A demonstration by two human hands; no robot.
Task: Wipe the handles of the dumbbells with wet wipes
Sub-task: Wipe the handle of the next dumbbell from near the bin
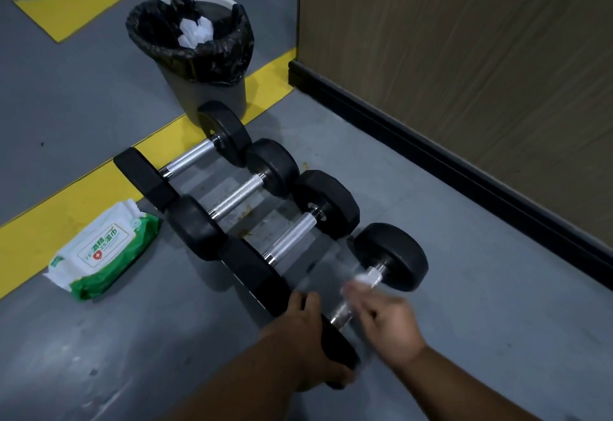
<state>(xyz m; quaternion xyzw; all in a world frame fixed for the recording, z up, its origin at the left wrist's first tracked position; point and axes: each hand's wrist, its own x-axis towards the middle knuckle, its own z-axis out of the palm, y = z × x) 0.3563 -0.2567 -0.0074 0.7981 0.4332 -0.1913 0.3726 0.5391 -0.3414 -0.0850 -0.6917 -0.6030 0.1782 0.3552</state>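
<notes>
The right hand (388, 324) and wipe (363, 279) are blurred, the nearest handle (341, 316) is partly hidden, and both forearms are cut off below

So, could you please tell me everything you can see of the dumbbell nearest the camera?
The nearest dumbbell lies on the grey floor, last in a row of four. It has two black, rubbery-looking heads and a shiny metal handle. The left hand holds its near head; the right hand, blurred, presses a white wet wipe on the handle. Its far head points toward the wall.
</notes>
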